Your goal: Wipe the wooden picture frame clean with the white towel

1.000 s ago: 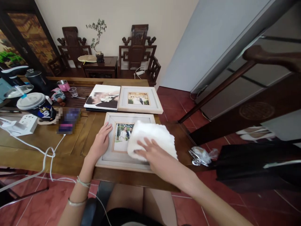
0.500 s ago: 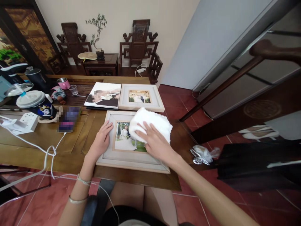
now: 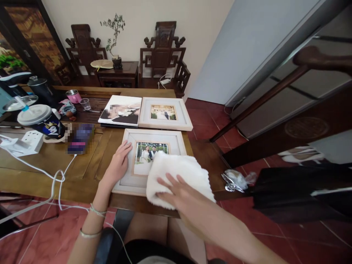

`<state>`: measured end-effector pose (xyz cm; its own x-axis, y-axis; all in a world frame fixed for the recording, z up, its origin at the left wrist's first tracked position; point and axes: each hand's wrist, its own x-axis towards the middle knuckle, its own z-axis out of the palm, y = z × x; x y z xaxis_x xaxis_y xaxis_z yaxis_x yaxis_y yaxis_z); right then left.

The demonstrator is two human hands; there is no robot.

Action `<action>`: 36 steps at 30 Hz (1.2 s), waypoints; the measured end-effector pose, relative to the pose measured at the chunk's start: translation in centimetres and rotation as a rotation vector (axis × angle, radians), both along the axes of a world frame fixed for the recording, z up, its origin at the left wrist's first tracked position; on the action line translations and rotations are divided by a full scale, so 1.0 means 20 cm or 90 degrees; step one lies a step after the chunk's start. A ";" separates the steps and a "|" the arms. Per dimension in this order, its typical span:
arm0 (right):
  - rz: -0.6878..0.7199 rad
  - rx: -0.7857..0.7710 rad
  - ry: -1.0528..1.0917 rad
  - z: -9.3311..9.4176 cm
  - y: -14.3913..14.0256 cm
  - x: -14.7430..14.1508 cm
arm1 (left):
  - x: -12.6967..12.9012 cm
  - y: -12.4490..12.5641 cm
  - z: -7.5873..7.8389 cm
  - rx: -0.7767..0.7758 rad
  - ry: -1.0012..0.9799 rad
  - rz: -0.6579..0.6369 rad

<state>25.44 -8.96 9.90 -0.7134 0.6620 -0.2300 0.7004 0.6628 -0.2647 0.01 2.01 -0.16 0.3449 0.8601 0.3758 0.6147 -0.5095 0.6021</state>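
Note:
My left hand point(image 3: 119, 163) holds the left edge of a pale picture frame point(image 3: 122, 185), its fingers resting over the rim. The frame lies flat near the table's front edge, with a photo point(image 3: 143, 152) of a couple inside. Under my right hand point(image 3: 176, 190) is a white cloth point(image 3: 189, 165). Its fingers are somewhat spread and press on the cloth, which moves with the hand. The frame's lower right corner is hidden beneath the cloth. Part of the cloth hangs past the frame's front side.
Behind are a second framed photo point(image 3: 185, 115) and a white-edged photo panel point(image 3: 122, 101). On the left stand a lidded cup point(image 3: 45, 123), a phone point(image 3: 81, 137), a power strip point(image 3: 33, 141) and a white cable point(image 3: 62, 194). A crumpled plastic bag point(image 3: 236, 179) lies at right.
My right hand has moved the cloth down toward me, from the frame's upper right to its lower right corner. More of the photo shows. The left hand has stayed in place.

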 end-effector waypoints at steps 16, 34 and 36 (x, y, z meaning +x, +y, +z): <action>-0.183 0.230 0.066 -0.27 0.54 0.01 | 0.00 0.00 0.00 -0.001 0.007 -0.003; 0.062 -0.085 0.130 -0.02 0.05 -0.06 | 0.00 0.01 -0.02 0.026 0.019 -0.005; 0.028 -0.045 0.133 -0.09 0.14 -0.06 | 0.00 0.01 -0.01 0.020 0.020 -0.002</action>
<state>24.26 -6.08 8.08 -0.7786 0.6161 -0.1192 0.5959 0.6663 -0.4482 -0.05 2.13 -0.46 0.3591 0.8472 0.3916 0.6318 -0.5295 0.5661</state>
